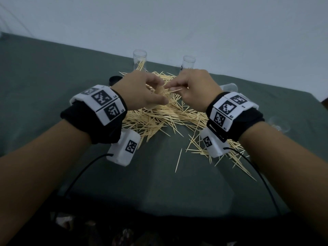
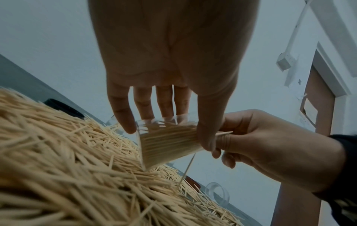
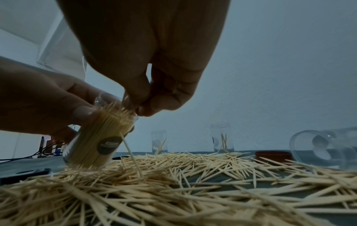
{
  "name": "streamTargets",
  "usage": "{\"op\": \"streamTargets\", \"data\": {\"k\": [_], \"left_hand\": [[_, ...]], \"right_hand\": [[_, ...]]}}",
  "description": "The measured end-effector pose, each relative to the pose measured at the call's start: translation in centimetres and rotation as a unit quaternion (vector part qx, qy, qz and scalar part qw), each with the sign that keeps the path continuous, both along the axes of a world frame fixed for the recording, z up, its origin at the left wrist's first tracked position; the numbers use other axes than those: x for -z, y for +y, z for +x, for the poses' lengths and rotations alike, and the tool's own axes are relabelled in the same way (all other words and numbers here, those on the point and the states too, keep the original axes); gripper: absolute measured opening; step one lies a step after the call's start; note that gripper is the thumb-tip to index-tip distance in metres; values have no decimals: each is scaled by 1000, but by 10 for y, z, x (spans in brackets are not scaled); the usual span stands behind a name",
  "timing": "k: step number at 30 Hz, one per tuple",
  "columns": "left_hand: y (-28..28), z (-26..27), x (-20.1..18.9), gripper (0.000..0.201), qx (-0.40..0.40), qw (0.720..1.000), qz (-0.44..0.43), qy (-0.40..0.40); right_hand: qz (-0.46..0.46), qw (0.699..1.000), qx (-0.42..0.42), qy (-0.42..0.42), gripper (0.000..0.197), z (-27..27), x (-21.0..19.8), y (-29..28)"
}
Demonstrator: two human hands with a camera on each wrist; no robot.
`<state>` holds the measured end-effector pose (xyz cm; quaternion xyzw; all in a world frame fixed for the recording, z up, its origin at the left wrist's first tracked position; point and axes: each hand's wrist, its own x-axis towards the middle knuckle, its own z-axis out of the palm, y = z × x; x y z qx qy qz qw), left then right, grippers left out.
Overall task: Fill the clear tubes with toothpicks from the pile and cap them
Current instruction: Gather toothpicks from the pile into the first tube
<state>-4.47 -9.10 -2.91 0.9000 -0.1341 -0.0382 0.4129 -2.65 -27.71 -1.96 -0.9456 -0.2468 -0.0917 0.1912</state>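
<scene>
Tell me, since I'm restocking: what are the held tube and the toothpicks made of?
Held tube: likely clear, glossy plastic; toothpicks show through its wall, though glass can't be excluded. Toothpicks: apparently pale matte wood or bamboo; thin, pointed, tan.

— What sort of place is it?
— It looks like a plain room indoors, perhaps in a home or a small office; which one, the views cannot settle.
— What shows it?
— A bare white wall (image 1: 177, 23), a table under green cloth (image 1: 44, 71), a brown door (image 2: 318, 97) in a white frame, a wall socket (image 2: 285, 61) with white conduit.
</scene>
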Motion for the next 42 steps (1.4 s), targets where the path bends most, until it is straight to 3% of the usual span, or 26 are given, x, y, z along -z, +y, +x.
{"op": "streamTargets", "data": {"k": [6, 10, 14, 19, 27, 36, 39, 42], "left_hand": [[2, 1, -1, 61, -8, 1000, -8, -4], [6, 5, 3, 63, -29, 999, -18, 0], [12, 9, 8, 54, -84, 995, -48, -1], [5, 4, 6, 54, -39, 999, -34, -12], [5, 4, 6, 54, -31, 999, -25, -21], [1, -1, 6, 56, 22, 1000, -7, -21], [-1, 1, 6, 53, 26, 999, -18, -27], [3, 5, 9, 53, -1, 998, -48, -28]], "right_hand": [[154, 987, 47, 24, 22, 1, -2, 1], [72, 997, 14, -12, 32, -2, -1, -1], [69, 997, 24, -5, 33, -5, -2, -1], [29, 999, 5, 24, 25, -5, -4, -1], [99, 995, 16, 25, 16, -9, -5, -1], [48, 999, 13, 21, 9, -3, -6, -3], [44, 999, 6, -9, 11, -4, -6, -3], [53, 998, -9, -23, 32, -5, -5, -1]]}}
